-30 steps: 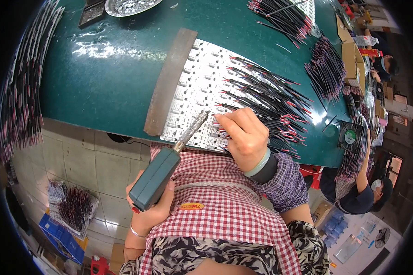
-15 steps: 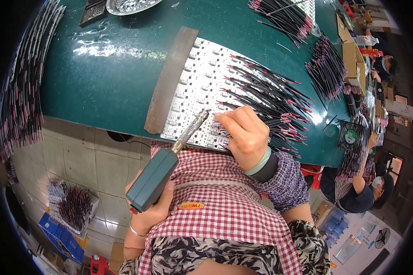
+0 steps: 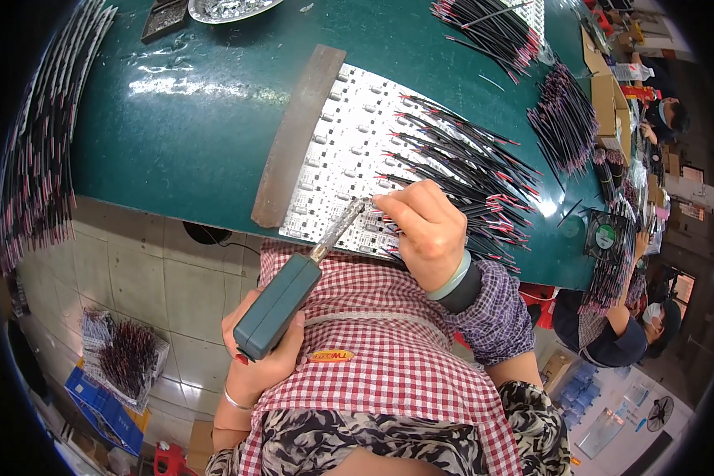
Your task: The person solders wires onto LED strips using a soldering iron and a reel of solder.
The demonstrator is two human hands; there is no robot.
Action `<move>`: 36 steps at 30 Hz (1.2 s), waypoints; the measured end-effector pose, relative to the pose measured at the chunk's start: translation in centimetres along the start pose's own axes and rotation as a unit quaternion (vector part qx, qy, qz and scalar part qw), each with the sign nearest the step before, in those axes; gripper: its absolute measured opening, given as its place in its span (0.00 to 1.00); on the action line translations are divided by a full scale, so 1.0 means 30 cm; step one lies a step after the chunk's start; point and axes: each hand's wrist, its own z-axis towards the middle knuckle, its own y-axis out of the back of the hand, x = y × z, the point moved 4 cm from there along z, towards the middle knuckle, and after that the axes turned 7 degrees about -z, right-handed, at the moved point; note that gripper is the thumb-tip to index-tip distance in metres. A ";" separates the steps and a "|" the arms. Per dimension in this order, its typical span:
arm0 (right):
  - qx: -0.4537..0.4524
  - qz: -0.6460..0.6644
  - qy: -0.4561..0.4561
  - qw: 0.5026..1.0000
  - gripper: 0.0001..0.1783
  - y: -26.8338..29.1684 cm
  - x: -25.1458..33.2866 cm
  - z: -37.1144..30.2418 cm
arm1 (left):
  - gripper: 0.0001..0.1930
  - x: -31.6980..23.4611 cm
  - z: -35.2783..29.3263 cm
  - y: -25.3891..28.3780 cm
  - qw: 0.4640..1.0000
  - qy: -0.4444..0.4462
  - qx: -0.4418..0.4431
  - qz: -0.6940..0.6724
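My left hand (image 3: 271,341) is wrapped round the dark green handle of a soldering iron (image 3: 279,305). The iron's silvery, crusted tip reaches up and right over a white circuit board panel (image 3: 333,178), close to my right fingertips. Thumb and fingers of my right hand (image 3: 426,226) are pinched together at the panel, and they hide whatever is between them. Rows of thin black wires (image 3: 460,155) with red ends lie from the panel's right part outward, some running beneath my right hand. A flat metal bar (image 3: 300,135) lies along the panel's left edge.
Wire bundles lie on the green table (image 3: 182,135) at the far left (image 3: 47,143) and right (image 3: 563,119). A metal dish (image 3: 230,8) stands at the back, a small black fan (image 3: 608,236) at the right. Co-workers (image 3: 619,329) sit to the right. A blue crate (image 3: 107,408) is lower left.
The soldering iron and my left hand have shifted slightly right, bringing the tip nearer my right fingertips. My right hand has barely moved and keeps its pinch.
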 end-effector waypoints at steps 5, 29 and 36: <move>0.000 -0.021 0.014 1.000 0.24 0.002 0.009 -0.001 | 0.08 -0.003 -0.002 0.004 1.000 -0.013 0.008 0.021; -0.014 -0.031 0.031 0.999 0.28 0.000 0.041 -0.055 | 0.09 0.046 -0.100 0.033 0.998 0.020 -0.027 0.045; -0.024 -0.014 0.022 0.999 0.30 0.001 0.048 -0.053 | 0.10 0.037 -0.085 0.032 0.998 -0.014 -0.039 0.055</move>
